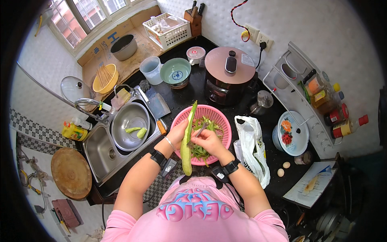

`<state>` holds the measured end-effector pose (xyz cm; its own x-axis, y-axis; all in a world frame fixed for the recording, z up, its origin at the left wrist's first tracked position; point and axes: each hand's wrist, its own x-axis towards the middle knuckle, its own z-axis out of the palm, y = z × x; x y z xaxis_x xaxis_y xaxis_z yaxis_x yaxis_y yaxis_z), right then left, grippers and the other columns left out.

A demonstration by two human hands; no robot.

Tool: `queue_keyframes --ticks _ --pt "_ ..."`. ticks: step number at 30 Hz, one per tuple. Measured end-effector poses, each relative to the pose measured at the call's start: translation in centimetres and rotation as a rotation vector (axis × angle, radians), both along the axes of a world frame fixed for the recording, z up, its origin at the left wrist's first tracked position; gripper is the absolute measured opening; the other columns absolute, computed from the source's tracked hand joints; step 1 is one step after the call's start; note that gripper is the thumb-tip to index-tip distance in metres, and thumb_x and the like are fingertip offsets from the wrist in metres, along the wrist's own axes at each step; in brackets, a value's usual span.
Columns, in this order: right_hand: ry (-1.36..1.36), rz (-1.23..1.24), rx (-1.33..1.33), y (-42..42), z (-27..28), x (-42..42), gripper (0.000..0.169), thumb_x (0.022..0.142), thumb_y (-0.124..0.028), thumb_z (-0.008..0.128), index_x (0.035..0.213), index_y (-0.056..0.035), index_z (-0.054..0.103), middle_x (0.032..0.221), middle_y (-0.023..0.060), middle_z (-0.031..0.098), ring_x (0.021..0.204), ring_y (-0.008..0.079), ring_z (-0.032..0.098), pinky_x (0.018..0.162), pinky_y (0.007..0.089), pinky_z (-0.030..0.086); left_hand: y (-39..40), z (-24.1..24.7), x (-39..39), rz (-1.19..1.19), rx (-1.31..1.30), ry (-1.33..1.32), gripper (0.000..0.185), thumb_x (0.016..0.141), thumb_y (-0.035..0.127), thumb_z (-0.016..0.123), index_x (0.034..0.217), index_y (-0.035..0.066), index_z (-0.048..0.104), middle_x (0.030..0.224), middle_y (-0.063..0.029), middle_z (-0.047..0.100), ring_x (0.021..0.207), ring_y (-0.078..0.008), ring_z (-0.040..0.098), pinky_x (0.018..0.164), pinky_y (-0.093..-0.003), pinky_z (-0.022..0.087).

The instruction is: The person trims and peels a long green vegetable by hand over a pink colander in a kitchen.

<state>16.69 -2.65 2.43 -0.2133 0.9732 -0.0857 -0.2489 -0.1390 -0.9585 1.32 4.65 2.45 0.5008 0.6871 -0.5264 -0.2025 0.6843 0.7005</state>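
Observation:
My left hand (179, 133) grips a long, partly peeled green gourd (186, 154), its upper end still dark green and its lower part pale. Against the gourd's side, my right hand (208, 142) holds a metal peeler (201, 130), partly hidden by the fingers. Below both hands is a pink plastic colander (227, 121) with green peelings (216, 124) in it. Pale green gourd pieces (141, 133) lie in a steel basin (121, 142) set in the sink, to the left.
A cleaver (159, 106) lies between sink and colander. Beyond stand a green bowl (175, 72), a plastic jug (151, 70) and an electric cooker (230, 65). At right are a white plastic bag (249, 139), a lidded enamel pot (291, 133), two eggs (281, 172) and a wall rack (290, 78).

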Motion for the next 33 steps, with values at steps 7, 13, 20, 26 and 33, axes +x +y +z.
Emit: queue_keyframes --ticks 7,13,20,26,33 --pt "-0.173 -0.051 0.151 0.0 1.4 -0.8 0.009 0.084 -0.008 0.064 0.091 -0.0021 0.062 0.075 -0.0055 0.055 0.066 0.0022 0.047 0.06 0.0183 0.039 -0.1 0.7 0.0 -0.112 -0.114 -0.168 0.042 0.099 0.042 0.031 0.121 0.011 0.049 0.099 -0.0077 0.061 0.084 -0.0175 0.062 0.075 -0.0317 0.052" --pt "-0.084 -0.127 0.137 0.8 1.5 -1.3 0.01 0.086 -0.009 0.063 0.093 -0.0021 0.061 0.075 -0.0056 0.056 0.066 0.0017 0.047 0.06 0.0177 0.039 -0.1 2.0 0.2 -0.107 -0.136 -0.129 0.044 0.099 0.044 0.028 0.113 0.011 0.055 0.096 -0.0071 0.062 0.084 -0.0171 0.062 0.077 -0.0308 0.052" --pt "-0.073 -0.289 0.121 3.4 0.5 -0.5 0.01 0.087 -0.009 0.062 0.094 -0.002 0.061 0.078 -0.0015 0.061 0.067 0.0045 0.054 0.061 0.0199 0.044 -0.8 2.5 -0.3 -0.178 -0.219 0.084 0.047 0.094 0.056 0.032 0.091 0.013 0.053 0.068 -0.0016 0.05 0.053 -0.014 0.046 0.049 -0.0283 0.042" --pt "-0.127 -0.426 0.092 5.3 -1.0 2.4 0.008 0.087 -0.01 0.062 0.089 -0.0025 0.061 0.075 -0.0005 0.061 0.063 0.0054 0.054 0.059 0.0198 0.044 -2.1 3.5 -0.7 -0.275 -0.125 0.16 0.044 0.095 0.054 0.034 0.087 0.013 0.051 0.067 -0.0001 0.048 0.053 -0.0122 0.043 0.048 -0.0263 0.04" --pt "-0.24 -0.414 0.094 5.6 -3.4 7.1 0.008 0.088 -0.012 0.061 0.089 -0.004 0.061 0.076 -0.0004 0.061 0.066 0.0066 0.055 0.063 0.0223 0.045 -1.5 2.4 -3.1 -0.312 0.032 0.25 0.042 0.097 0.045 0.037 0.117 0.013 0.055 0.065 0.0002 0.048 0.051 -0.0099 0.045 0.047 -0.0245 0.04"
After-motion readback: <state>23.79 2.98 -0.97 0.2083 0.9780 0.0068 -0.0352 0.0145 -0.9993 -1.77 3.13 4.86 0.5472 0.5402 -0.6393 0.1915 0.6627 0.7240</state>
